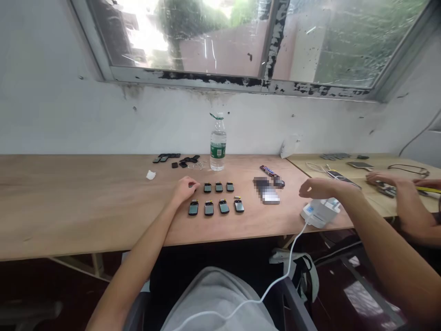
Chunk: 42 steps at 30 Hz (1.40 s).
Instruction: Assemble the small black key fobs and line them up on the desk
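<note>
My left hand [185, 191] rests on the table just left of several small black devices with grey screens. Its thumb and forefinger meet at the tips in a loop; whatever is between them is too small to make out. The nearest are an upper-row device [207, 188] and a lower-row device [193, 208]. Small yellow-and-silver pieces [237, 197] lie at the top edges of the lower row. Over to the right, my right hand [316, 188] hovers above a white box-like adapter [320, 212] with a white cable, its fingers loosely bent and nothing visible in them.
A water bottle [218, 145] stands by the wall. Black parts [189, 160] and a crumpled white scrap [150, 174] lie at the back left. A snack bar [269, 171] and a blurred-out item [267, 191] lie right of the devices. A co-worker's hands [386, 179] work at the far right.
</note>
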### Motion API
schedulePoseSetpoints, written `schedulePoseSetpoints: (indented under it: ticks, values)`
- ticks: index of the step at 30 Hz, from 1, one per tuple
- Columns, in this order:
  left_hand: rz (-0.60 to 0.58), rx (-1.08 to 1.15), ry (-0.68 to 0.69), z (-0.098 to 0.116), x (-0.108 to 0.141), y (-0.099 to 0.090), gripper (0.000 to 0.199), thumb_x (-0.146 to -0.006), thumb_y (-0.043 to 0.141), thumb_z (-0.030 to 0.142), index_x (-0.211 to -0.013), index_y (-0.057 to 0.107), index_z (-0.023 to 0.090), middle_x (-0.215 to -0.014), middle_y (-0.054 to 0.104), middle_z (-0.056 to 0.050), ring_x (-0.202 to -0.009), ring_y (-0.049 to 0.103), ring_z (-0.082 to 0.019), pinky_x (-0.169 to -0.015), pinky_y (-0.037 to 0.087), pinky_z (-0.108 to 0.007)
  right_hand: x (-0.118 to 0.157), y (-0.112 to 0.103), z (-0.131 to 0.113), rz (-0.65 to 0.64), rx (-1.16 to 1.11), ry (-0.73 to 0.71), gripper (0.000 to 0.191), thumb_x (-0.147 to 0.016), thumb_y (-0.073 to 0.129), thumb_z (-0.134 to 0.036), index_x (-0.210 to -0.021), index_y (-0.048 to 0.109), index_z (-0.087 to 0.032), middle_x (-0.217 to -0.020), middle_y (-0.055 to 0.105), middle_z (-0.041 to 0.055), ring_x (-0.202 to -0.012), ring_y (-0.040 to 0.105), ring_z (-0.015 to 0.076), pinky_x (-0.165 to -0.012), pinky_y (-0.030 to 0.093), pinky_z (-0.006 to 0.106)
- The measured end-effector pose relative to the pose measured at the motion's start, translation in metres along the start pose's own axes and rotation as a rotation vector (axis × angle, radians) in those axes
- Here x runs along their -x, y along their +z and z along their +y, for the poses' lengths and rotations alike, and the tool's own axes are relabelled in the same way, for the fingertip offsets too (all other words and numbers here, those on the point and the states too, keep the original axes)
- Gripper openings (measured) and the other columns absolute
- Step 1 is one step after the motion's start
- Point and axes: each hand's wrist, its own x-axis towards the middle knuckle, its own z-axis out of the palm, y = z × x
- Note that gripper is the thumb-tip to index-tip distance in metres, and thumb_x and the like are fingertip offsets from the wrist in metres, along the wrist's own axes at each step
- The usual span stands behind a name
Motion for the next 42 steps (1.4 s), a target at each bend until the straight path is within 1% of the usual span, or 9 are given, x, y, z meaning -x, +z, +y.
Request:
schedulePoseSetpoints:
  ticks: [6,8,12,15,19,26,30,36,42]
  values:
    - [0.009,-0.009,-0.036,-0.006,0.002,0.003,0.015,-0.092,0.067,0.027,-0.092,0.079,0.019,-0.103,0.069,-0.008,-0.097,0.066,-0.024,-0.093,0.051,-0.034,-0.045,-0.015,-0.141,0.139,-0.410,-0.531,0.033,-0.100,0.058,-0.039,-0.122,0.076,-0.023,-0.122,0.076,0.0104,-0.103,0.072,0.0239,-0.088,0.057,0.033]
    - [0.010,-0.020,-0.049,-0.009,0.003,0.005,0.012,-0.092,0.069,0.026,-0.092,0.078,0.018,-0.104,0.067,-0.008,-0.098,0.066,-0.022,-0.094,0.051,-0.033,-0.070,-0.002,-0.193,0.148,-0.525,-0.654,0.029,-0.099,0.059,-0.036,-0.112,0.078,-0.019,-0.109,0.078,0.0096,-0.093,0.072,0.0220,-0.082,0.056,0.031]
    - [0.003,-0.055,-0.075,-0.015,0.004,0.009,0.010,-0.090,0.075,0.028,-0.092,0.075,0.019,-0.105,0.065,-0.008,-0.097,0.065,-0.021,-0.092,0.051,-0.031,-0.122,0.035,-0.277,0.272,-0.611,-0.676,0.021,-0.096,0.059,-0.019,-0.102,0.079,-0.014,-0.097,0.078,0.0092,-0.086,0.070,0.0202,-0.076,0.052,0.027]
    - [-0.005,-0.093,-0.110,-0.018,0.005,0.010,0.018,-0.087,0.080,0.033,-0.095,0.073,0.018,-0.107,0.065,-0.009,-0.096,0.064,-0.023,-0.086,0.051,-0.031,-0.152,0.061,-0.313,0.305,-0.557,-0.654,0.027,-0.093,0.056,-0.010,-0.110,0.077,-0.012,-0.104,0.078,0.0100,-0.090,0.069,0.0199,-0.078,0.050,0.026]
    - [-0.014,-0.122,-0.142,-0.018,0.006,0.010,0.017,-0.088,0.079,0.028,-0.099,0.071,0.017,-0.109,0.066,-0.009,-0.094,0.065,-0.022,-0.084,0.050,-0.030,-0.173,0.081,-0.327,0.269,-0.399,-0.635,0.035,-0.093,0.053,-0.007,-0.117,0.077,-0.013,-0.120,0.075,0.0134,-0.097,0.070,0.0213,-0.082,0.051,0.025]
    - [0.007,-0.166,-0.174,-0.011,0.010,0.000,0.013,-0.090,0.073,0.021,-0.102,0.070,0.018,-0.114,0.067,-0.012,-0.107,0.064,-0.026,-0.090,0.049,-0.033,-0.184,0.083,-0.314,0.165,-0.325,-0.660,0.042,-0.092,0.049,-0.004,-0.117,0.080,-0.018,-0.114,0.078,0.0092,-0.092,0.070,0.0197,-0.072,0.048,0.023]
    - [0.053,-0.187,-0.019,0.008,0.013,0.007,0.011,-0.095,0.072,0.029,-0.101,0.072,0.020,-0.114,0.068,-0.009,-0.113,0.063,-0.027,-0.097,0.047,-0.035,-0.184,0.078,-0.311,0.121,-0.285,-0.689,0.044,-0.086,0.053,-0.002,-0.118,0.079,-0.019,-0.103,0.079,0.0070,-0.081,0.066,0.0168,-0.065,0.043,0.022]
    - [-0.107,-0.311,0.113,0.042,0.013,0.031,0.038,-0.092,0.074,0.052,-0.113,0.072,0.020,-0.116,0.073,-0.012,-0.110,0.068,-0.032,-0.095,0.049,-0.040,-0.187,0.076,-0.311,0.109,-0.260,-0.687,0.035,-0.084,0.058,-0.007,-0.109,0.080,-0.016,-0.096,0.078,0.0078,-0.074,0.062,0.0153,-0.061,0.039,0.023]
    - [-0.152,-0.251,0.078,0.048,0.004,0.028,0.031,-0.087,0.080,0.036,-0.111,0.071,0.018,-0.117,0.075,-0.016,-0.111,0.069,-0.036,-0.093,0.050,-0.040,-0.200,0.065,-0.312,0.037,-0.257,-0.686,0.037,-0.080,0.060,-0.008,-0.108,0.081,-0.019,-0.096,0.079,0.0055,-0.072,0.063,0.0140,-0.063,0.044,0.020]
